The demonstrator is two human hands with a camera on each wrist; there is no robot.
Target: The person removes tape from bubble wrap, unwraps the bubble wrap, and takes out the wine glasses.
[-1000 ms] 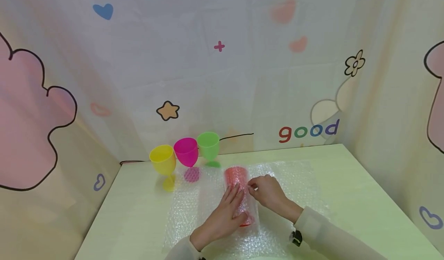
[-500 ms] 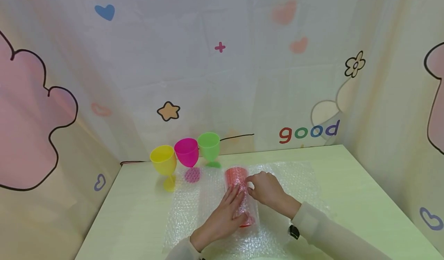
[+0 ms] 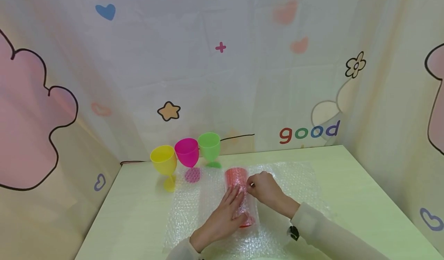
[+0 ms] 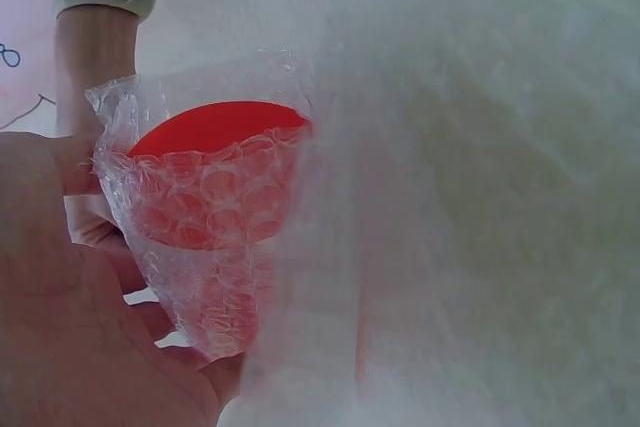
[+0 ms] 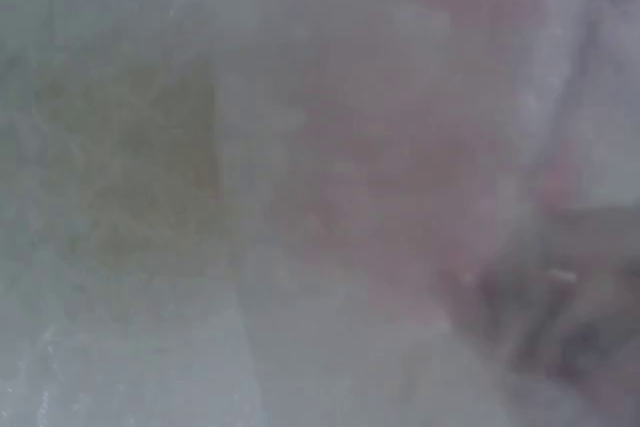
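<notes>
A red plastic cup [image 3: 236, 174], apparently a goblet like the others, lies on its side, rolled in clear bubble wrap [image 3: 289, 179]. In the left wrist view, a red end of the cup [image 4: 220, 127] shows at the wrap's opening. My left hand [image 3: 220, 221] rests across the wrapped cup with fingers extended and thumb near its lower end. On the roll's right side, my right hand [image 3: 267, 188] pinches the wrap's edge with bent fingers. The right wrist view is blurred, so fingertip detail is hidden there.
Behind the wrap's left part stand a yellow goblet [image 3: 163, 160], a magenta goblet [image 3: 187, 153] and a light green goblet [image 3: 209, 144]. The magenta one's foot is under the wrap. A printed curtain [image 3: 236, 86] hangs behind the pale table [image 3: 114, 217].
My right hand shifts slightly along the roll's right edge, its fingers drawing closer together. The left hand and wrapped cup keep their place.
</notes>
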